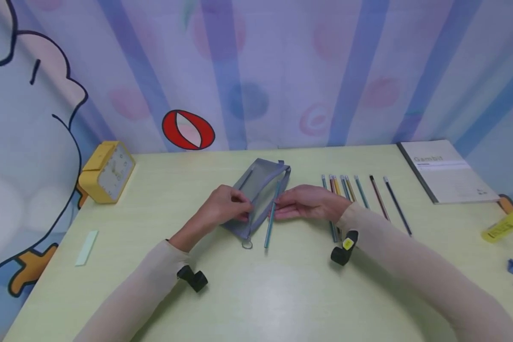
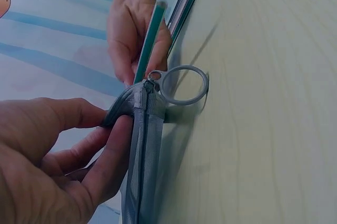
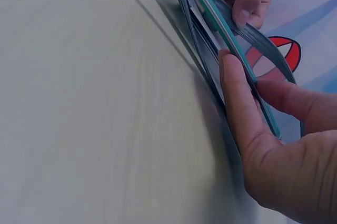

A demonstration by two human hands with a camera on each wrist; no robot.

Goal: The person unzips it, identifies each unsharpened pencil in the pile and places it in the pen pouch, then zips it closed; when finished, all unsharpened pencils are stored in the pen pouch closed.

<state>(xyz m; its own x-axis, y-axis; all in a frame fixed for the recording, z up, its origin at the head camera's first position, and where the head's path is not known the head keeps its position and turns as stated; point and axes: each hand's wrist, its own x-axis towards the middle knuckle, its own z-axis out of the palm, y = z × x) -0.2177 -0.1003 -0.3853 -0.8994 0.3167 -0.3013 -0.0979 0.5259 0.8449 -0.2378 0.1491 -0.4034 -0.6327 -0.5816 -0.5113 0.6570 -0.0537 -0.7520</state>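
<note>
A grey mesh pencil pouch [image 1: 261, 194] is held at mid-table, its near end with the ring pull [image 1: 246, 244] pinched by the left hand [image 1: 222, 209]. A teal pencil [image 1: 271, 216] is gripped by the right hand [image 1: 308, 203] along the pouch's open edge. Bare tabletop [image 1: 265, 294] lies toward the near edge. A row of pencils [image 1: 359, 194] lies just beside the right hand.

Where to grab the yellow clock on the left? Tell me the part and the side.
Take the clock by its yellow casing, one side each for thumb and fingers, coming from above. It stands tilted with its face turned toward the table's middle, near the edge of the table, so the blocky body offers flat sides and the top is unobstructed.
</note>
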